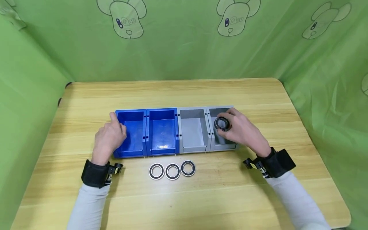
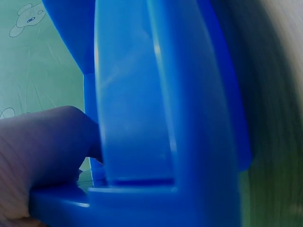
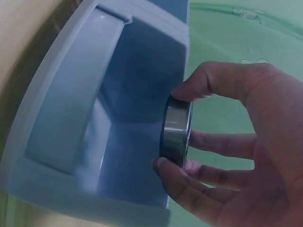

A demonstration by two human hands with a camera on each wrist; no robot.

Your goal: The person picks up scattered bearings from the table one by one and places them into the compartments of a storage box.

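Above the rightmost grey bin [image 1: 223, 147], my right hand [image 1: 242, 127] pinches a ball bearing [image 1: 222, 123] between thumb and fingertips. The right wrist view shows the bearing's shiny steel rim [image 3: 176, 126] edge-on, with the dark bin interior beyond it. My left hand [image 1: 109, 135] grips the left wall of the leftmost blue bin [image 1: 130, 153], thumb over the inner side; part of its fingers is hidden. Three more bearings lie flat on the table in front of the bins: a left one [image 1: 156, 171], a middle one [image 1: 172, 172] and a right one [image 1: 188, 168].
Between the outer bins stand a second blue bin [image 1: 162, 132] and another grey bin [image 1: 193, 131], all side by side in one row. The wooden table [image 1: 218, 201] carries them. Green curtains [image 1: 184, 57] with bear prints hang behind and at both sides.
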